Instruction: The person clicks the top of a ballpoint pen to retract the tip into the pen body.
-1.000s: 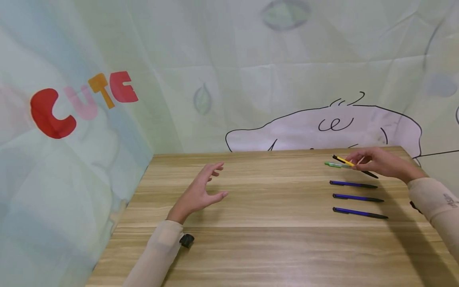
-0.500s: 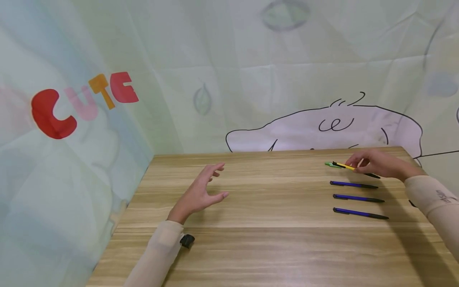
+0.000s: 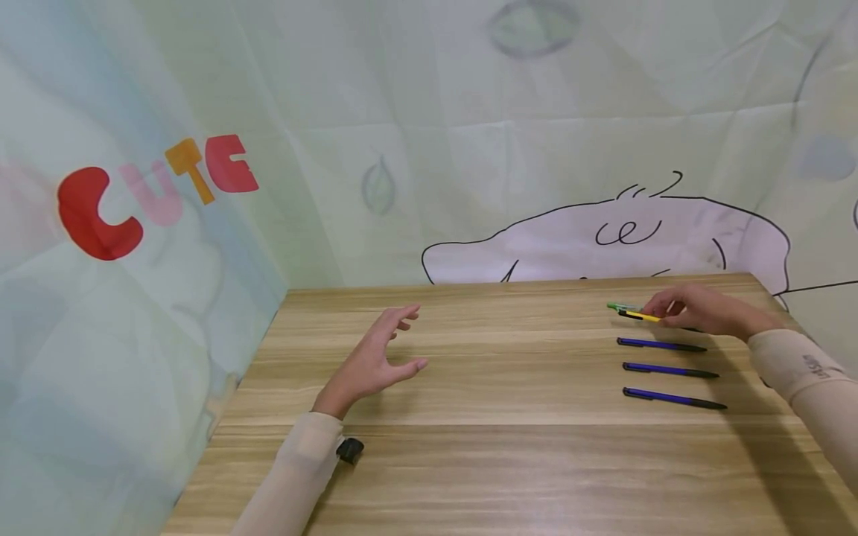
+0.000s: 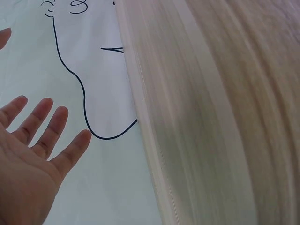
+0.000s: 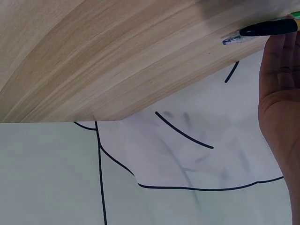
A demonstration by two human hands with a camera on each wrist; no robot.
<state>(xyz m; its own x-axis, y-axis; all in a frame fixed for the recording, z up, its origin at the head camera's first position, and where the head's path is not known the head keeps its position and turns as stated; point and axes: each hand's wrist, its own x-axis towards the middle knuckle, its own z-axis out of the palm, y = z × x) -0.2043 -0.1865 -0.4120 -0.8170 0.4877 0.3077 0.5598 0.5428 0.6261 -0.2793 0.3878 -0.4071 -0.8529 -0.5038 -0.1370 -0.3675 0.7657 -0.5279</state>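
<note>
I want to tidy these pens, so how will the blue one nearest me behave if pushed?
The nearest blue pen looks slim and straight, so it's probably stiff and light. It may roll sideways, though its clip would likely stop it soon.

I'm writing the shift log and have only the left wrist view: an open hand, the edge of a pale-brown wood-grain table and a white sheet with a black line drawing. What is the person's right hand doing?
Observer: The right hand is pinching a slim yellow-and-black pen.
Operator: Nothing like that on my side. Is another pen close to it?
Observer: Yes, a slim green-and-clear pen shows just beyond it, towards the table's far edge.
Operator: And on the side nearer the person?
Observer: There, three slim blue-and-black pens lie apart from one another, roughly parallel, on the pale-brown wood-grain table.
</note>
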